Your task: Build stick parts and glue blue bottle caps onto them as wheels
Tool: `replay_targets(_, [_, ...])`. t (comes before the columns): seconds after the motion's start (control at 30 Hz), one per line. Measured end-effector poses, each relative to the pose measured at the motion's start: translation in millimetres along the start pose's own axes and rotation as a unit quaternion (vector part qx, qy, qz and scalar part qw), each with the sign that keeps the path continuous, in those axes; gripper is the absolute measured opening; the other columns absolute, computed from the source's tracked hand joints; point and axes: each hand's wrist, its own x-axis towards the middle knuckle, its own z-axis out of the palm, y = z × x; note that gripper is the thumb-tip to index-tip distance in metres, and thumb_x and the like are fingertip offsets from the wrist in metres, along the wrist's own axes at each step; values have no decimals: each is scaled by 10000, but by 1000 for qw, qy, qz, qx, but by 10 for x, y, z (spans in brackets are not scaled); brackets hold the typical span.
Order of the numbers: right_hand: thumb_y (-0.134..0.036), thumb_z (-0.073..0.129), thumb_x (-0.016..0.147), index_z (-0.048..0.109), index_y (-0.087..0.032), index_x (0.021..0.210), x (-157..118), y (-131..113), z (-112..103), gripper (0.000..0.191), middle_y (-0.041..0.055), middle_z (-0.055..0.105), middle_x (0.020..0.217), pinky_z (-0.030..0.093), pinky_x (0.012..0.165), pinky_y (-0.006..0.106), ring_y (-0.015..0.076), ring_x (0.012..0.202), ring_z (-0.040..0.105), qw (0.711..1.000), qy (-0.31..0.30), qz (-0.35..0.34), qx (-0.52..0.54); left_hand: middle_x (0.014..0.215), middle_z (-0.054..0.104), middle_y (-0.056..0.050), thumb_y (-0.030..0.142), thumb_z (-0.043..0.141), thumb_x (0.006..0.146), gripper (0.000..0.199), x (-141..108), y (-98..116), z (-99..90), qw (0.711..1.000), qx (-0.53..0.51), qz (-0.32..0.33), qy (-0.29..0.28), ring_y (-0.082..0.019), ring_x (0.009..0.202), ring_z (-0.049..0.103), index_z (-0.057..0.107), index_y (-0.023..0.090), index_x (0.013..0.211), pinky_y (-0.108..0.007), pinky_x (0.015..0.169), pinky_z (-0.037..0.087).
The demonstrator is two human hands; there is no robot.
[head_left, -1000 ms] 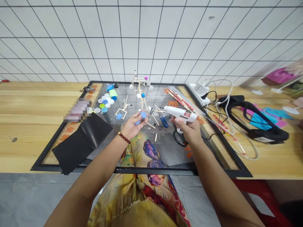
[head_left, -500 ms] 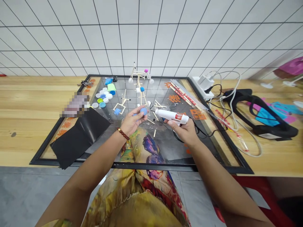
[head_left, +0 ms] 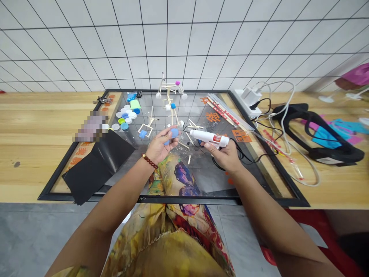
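Between the thumb and fingers of my left hand (head_left: pixel 161 146) is a round blue piece (head_left: pixel 174 133). My right hand (head_left: pixel 226 154) is wrapped round a white glue gun (head_left: pixel 206 137), whose tip points left, a short way from the blue piece. Just beyond my left hand stands a stick structure (head_left: pixel 172 111) with small coloured balls and round white parts. A smaller stick frame with a blue block (head_left: pixel 142 134) sits to its left. Loose sticks (head_left: pixel 196 124) lie on the glass under the gun's tip.
Coloured caps (head_left: pixel 124 125) and black sheets (head_left: pixel 98 165) lie on the left of the black-framed glass board (head_left: pixel 187 200). Packed sticks (head_left: pixel 223 111) lie at the right. Beyond are a power strip (head_left: pixel 253 111), tangled cables and a black headset-like strap (head_left: pixel 331 152).
The blue piece in my left hand has tilted slightly and shows more of its face. The glue gun has shifted slightly, still in my right hand. The camera view has moved a little.
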Motion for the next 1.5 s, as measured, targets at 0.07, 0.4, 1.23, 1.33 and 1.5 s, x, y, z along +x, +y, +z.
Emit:
replay_targets(0.07, [-501, 711, 853, 761, -184, 954, -6, 14, -2, 336, 49, 735, 762, 512, 602, 305, 193, 665, 659, 1000, 0, 7, 17, 932, 719, -64, 147, 707, 833, 235, 10, 4, -5, 1000, -15, 6, 15, -98, 736, 637, 716, 152, 1068, -226, 717, 542])
replay_targets(0.4, [-548, 749, 804, 763, -179, 913, 12, -10, 7, 385, 51, 740, 741, 535, 627, 313, 210, 702, 688, 998, 16, 32, 53, 825, 673, 2, 43, 903, 512, 439, 54, -63, -40, 993, 39, 62, 88, -102, 788, 636, 703, 142, 890, -263, 798, 496])
replay_targets(1.23, [-588, 675, 851, 688, -200, 816, -20, -161, 15, 390, 34, 653, 707, 457, 580, 295, 170, 615, 578, 997, -60, -37, -21, 992, 765, -38, 237, 949, 571, 455, 29, -84, -51, 993, 97, 57, -36, -152, 937, 700, 788, 197, 995, -367, 1012, 543])
replay_targets(1.33, [-555, 627, 891, 666, -187, 782, 4, -212, 15, 386, 22, 597, 663, 403, 548, 282, 146, 569, 520, 993, -71, -75, -59, 973, 761, -36, 215, 950, 561, 458, 29, -88, -48, 994, 92, 57, -36, -155, 938, 696, 785, 193, 988, -366, 1002, 541])
replay_targets(1.5, [-526, 618, 895, 645, -178, 786, 23, -250, 18, 366, 23, 599, 669, 383, 557, 274, 140, 573, 513, 990, -77, -93, -78, 966, 754, -34, 191, 946, 559, 457, 36, -103, -59, 993, 94, 53, -39, -158, 947, 687, 785, 199, 986, -357, 987, 543])
